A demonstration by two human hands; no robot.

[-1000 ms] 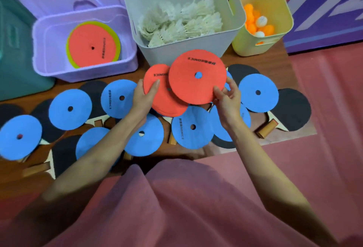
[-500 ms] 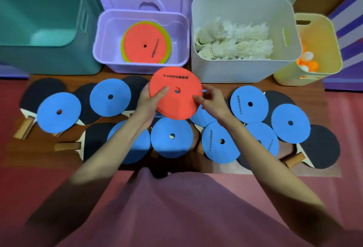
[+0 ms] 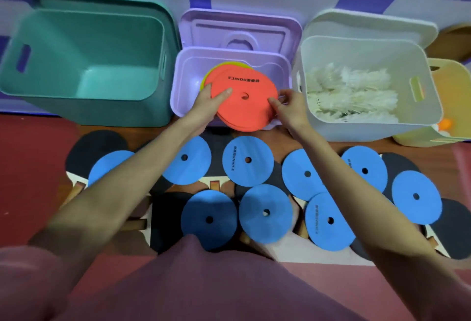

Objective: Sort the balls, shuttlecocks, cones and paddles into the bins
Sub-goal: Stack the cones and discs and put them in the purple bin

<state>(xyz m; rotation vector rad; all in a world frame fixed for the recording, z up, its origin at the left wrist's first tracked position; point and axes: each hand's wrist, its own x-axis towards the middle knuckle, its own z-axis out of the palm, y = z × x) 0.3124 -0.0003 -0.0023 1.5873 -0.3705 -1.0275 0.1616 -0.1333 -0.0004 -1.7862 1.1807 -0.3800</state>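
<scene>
Hands hold a small stack of orange flat cones (image 3: 244, 106) over the front rim of the lilac bin (image 3: 178, 76). Left hand (image 3: 206, 101) pinches its left edge, thumb on top; right hand (image 3: 289, 107) pinches the right edge with curled fingers. A yellow cone (image 3: 229, 65) lies inside that bin. Blue cones (image 3: 248, 160) cover black paddles (image 3: 96, 147) on the floor below. Beside stand an empty teal bin (image 3: 84, 106) and a white bin (image 3: 318, 127) of shuttlecocks (image 3: 351, 91).

Matt foam-like orange discs (image 3: 244, 101); smooth plastic lilac bin (image 3: 178, 91); wooden paddle handles (image 3: 215, 185).
</scene>
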